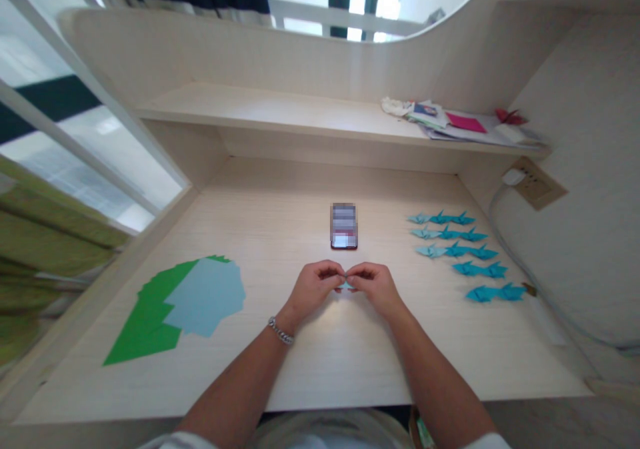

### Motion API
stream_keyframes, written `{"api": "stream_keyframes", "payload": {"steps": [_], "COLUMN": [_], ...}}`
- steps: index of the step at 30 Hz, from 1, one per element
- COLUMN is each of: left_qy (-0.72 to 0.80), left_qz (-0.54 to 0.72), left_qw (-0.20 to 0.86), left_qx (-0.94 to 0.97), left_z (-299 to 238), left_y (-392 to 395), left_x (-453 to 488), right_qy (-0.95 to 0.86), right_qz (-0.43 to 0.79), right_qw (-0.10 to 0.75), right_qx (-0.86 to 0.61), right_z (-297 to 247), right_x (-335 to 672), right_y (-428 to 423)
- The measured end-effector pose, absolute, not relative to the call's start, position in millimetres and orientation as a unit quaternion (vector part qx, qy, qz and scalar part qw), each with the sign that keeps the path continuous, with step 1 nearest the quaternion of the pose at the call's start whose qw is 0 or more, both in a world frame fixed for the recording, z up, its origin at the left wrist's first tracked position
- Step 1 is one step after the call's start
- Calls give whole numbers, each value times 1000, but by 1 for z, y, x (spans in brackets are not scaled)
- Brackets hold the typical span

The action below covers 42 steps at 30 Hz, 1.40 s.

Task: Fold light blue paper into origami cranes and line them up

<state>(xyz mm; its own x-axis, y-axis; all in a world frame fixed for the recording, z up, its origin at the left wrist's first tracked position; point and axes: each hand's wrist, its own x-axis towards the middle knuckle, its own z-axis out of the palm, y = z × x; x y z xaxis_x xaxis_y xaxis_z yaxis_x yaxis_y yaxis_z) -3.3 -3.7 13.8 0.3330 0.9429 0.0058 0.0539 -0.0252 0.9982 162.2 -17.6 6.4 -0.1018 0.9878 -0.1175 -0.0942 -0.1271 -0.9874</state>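
Observation:
Between my fingertips is a small piece of light blue paper [345, 285], mostly covered by the fingers, so its folded shape cannot be made out. My left hand [316, 286] pinches it from the left, thumb and fingers closed. From the other side my right hand [373, 286] pinches it too, and the two hands nearly touch. Just beyond them a phone [344, 226] lies flat with its screen lit. Rows of folded blue paper cranes [457, 249] stand to the right of my right hand.
Fanned light blue paper sheets [213, 299] overlap green paper sheets [145, 332] on the left of the desk [300, 362]. A shelf [280, 114] at the back carries papers and a pink card [466, 123]. A white cable [520, 262] runs down the right side from a wall socket [537, 183].

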Motion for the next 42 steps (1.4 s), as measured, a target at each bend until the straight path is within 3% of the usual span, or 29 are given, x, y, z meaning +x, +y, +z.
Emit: {"api": "stream_keyframes", "payload": {"steps": [8, 20, 28, 42], "left_qy": [434, 426, 440, 450], "left_qz": [403, 421, 424, 463], "left_qw": [502, 587, 562, 567], "left_qx": [630, 545, 558, 512], "left_z": [10, 7, 8, 9], "left_y": [-5, -3, -3, -5], "left_x": [-4, -3, -3, 2], "right_qy": [-478, -503, -526, -465], "right_qz": [551, 490, 468, 525], "right_qw": [468, 479, 471, 519], "right_qx": [-498, -526, -531, -489], "right_z": [1, -2, 1, -4], "right_x": [163, 165, 162, 158], "right_y": [-14, -12, -16, -13]}}
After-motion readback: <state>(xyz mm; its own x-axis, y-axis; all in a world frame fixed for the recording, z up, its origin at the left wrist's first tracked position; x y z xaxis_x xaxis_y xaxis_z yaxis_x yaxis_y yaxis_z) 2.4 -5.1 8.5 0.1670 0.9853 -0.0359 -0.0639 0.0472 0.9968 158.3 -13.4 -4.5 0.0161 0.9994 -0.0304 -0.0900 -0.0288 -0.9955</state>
